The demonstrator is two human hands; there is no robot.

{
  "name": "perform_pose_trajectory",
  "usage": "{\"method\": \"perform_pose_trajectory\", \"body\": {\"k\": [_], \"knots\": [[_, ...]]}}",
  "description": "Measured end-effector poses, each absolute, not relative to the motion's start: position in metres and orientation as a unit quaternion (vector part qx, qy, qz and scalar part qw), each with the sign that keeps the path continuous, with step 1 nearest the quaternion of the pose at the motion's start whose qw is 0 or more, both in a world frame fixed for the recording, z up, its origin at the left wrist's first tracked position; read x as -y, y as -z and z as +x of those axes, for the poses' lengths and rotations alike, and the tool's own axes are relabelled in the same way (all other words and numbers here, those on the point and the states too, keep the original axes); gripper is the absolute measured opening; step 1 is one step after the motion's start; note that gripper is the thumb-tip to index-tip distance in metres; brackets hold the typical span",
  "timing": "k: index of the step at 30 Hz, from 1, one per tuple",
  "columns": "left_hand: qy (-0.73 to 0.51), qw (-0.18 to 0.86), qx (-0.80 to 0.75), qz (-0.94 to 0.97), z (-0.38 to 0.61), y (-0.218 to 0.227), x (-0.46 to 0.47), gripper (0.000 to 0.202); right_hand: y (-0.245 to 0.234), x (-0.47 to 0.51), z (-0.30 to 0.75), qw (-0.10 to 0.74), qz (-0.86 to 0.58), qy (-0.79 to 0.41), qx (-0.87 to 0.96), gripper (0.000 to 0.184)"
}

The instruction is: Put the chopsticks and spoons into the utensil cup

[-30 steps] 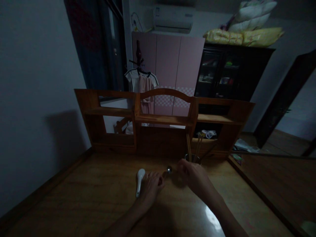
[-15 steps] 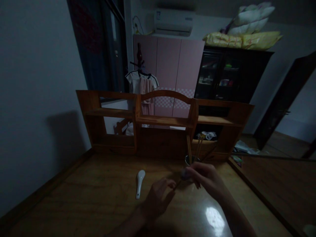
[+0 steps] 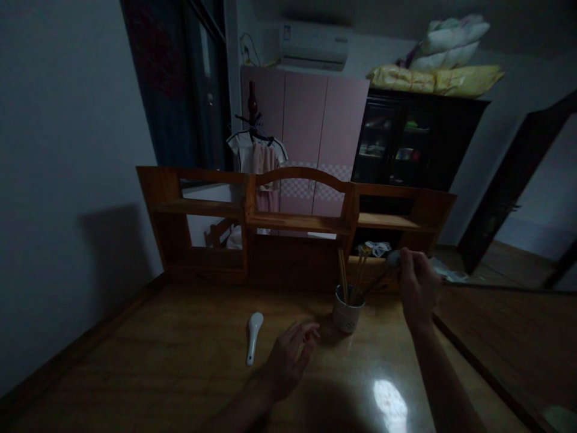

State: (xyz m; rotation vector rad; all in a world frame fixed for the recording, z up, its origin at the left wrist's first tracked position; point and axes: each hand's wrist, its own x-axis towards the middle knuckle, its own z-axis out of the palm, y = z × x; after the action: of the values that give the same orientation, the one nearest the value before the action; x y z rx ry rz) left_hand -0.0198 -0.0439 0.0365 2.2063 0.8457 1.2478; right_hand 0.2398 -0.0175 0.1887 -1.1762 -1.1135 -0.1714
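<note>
While the right hand (image 3: pixel 417 279) is raised to the right of the cup (image 3: pixel 346 319), its fingers and thumb are closed on the grey, rounded end of a dark spoon (image 3: pixel 393 258). A thin dark handle slants from there down and left towards the rim of the cup; whether its tip is inside cannot be told in this dim light. The cup is pale and stands upright on the wooden table (image 3: pixel 180 355), with a pair of chopsticks (image 3: pixel 343 276) leaning left in it and some more thin sticks (image 3: pixel 360 273) leaning right. The left hand (image 3: pixel 293 355) is low in front of the cup and a little to its left, fingers loosely bent and thumb apart from them; whether it touches the tabletop is unclear. To the left of that hand, and apart from it, a white spoon (image 3: pixel 253 340) lies on the table, bowl pointing away and handle pointing back towards the person. Behind the cup, a wooden shelf unit (image 3: pixel 297 222) runs along the far edge of the table
</note>
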Motion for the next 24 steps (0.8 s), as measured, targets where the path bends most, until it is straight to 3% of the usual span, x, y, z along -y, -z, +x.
{"method": "perform_pose_trajectory", "body": {"k": [6,24], "knots": [[-0.465,0.242,-0.318,0.79,-0.02,-0.036,0.041,0.029,-0.152,-0.005,0.233,0.623,-0.544,0.012,0.563,0.036],[-0.468,0.244,-0.31,0.791,-0.02,-0.031,0.036,0.035,-0.104,-0.008,0.223,0.511,-0.547,0.008,0.663,0.035]]}}
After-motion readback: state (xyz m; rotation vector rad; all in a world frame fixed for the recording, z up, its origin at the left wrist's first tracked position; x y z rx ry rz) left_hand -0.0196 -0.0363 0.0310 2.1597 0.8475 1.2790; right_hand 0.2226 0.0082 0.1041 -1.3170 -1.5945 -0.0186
